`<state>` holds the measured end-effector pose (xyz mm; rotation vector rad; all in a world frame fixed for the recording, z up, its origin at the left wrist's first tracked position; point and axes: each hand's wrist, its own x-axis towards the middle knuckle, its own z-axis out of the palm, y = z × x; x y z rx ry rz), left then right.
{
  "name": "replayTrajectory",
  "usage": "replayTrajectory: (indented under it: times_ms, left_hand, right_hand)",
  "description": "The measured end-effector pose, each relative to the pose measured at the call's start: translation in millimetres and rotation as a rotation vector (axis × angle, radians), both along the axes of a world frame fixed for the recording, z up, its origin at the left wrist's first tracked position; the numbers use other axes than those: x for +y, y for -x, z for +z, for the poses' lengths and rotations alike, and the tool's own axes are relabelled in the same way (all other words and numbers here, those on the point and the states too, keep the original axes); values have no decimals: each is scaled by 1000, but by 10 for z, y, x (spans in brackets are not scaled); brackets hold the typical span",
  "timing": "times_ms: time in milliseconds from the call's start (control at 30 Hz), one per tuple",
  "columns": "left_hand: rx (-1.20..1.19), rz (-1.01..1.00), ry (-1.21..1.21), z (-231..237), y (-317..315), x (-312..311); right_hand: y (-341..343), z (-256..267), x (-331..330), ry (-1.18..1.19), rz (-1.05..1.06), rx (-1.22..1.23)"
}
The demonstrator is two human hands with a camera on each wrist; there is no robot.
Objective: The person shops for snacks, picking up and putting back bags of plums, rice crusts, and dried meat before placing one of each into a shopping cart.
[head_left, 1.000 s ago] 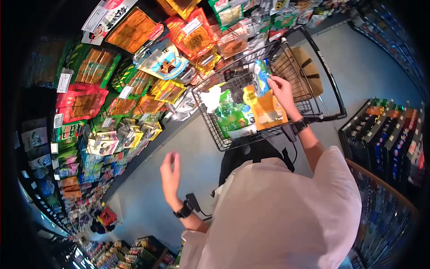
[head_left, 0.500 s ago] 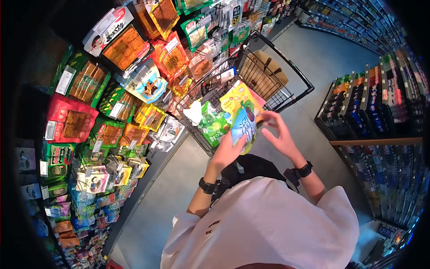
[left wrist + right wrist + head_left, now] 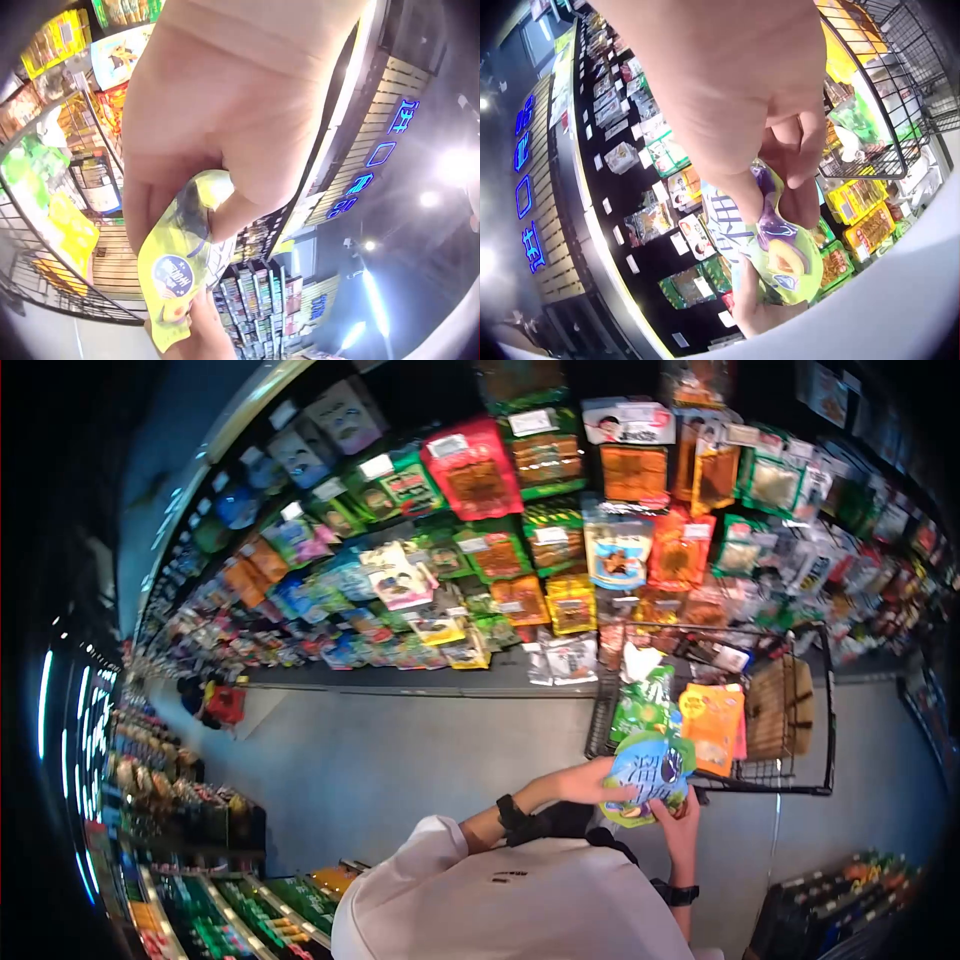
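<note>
Both hands hold a blue and green snack pouch (image 3: 645, 775) with plum pictures, in front of the body beside the cart's near side. My left hand (image 3: 585, 782) grips its left side, with the thumb bent over it in the left wrist view. On the lower right edge, my right hand (image 3: 680, 825) pinches the pouch. The right wrist view shows that thumb and fingers on the pouch's printed front (image 3: 784, 259). Just beyond the pouch, a green bag (image 3: 640, 705) and an orange and yellow bag (image 3: 712, 730) lie in the black wire shopping cart (image 3: 831, 720).
A wall of hanging snack packs (image 3: 540, 455) runs along the aisle behind the cart. A brown box (image 3: 785, 705) sits at the cart's handle end. Drink bottles (image 3: 840, 895) stand at the lower right. Grey floor (image 3: 400, 760) stretches left, with a red item (image 3: 224, 704) far off.
The pouch came from over the cart toward the body. My left hand took hold of it, and my right hand, apart from it half a second ago, pinches it again. The head view has turned left.
</note>
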<state>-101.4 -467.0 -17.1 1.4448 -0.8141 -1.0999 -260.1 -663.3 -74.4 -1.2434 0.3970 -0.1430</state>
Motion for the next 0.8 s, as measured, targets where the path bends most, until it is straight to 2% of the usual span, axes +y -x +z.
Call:
replayTrajectory:
  times_ms: [167, 267, 300, 367, 400, 467, 567, 667, 767, 800]
  left_hand:
    - [25, 363, -16, -41, 326, 483]
    - [2, 450, -45, 67, 378, 882]
    - [-15, 451, -93, 158, 370, 1027]
    - [-46, 449, -194, 344, 350, 1333]
    - [-87, 477, -162, 309, 332, 1513]
    - [-167, 522, -100, 154, 315, 1895]
    - [-97, 531, -201, 128, 287, 2609]
    - [-205, 689, -88, 54, 320, 3362]
    - [-103, 882, -56, 304, 355, 4036]
    - [-233, 949, -48, 229, 288, 4268]
  right_hand:
    - [-162, -64, 365, -79, 209, -38]
    - [-293, -57, 677, -54, 289, -60]
    - [-339, -16, 796, -122, 334, -92]
    - [-409, -106, 949, -104, 478, -42]
    - [-449, -143, 1073, -104, 531, -34]
    - [-549, -189, 1360, -58, 623, -43]
    - [-794, -136, 1924, -10, 723, -54]
    - [-1084, -30, 2657, 80, 806, -58]
    - [-1284, -23, 3297, 223, 859, -46]
    - [-1425, -119, 3483, 284, 860, -52]
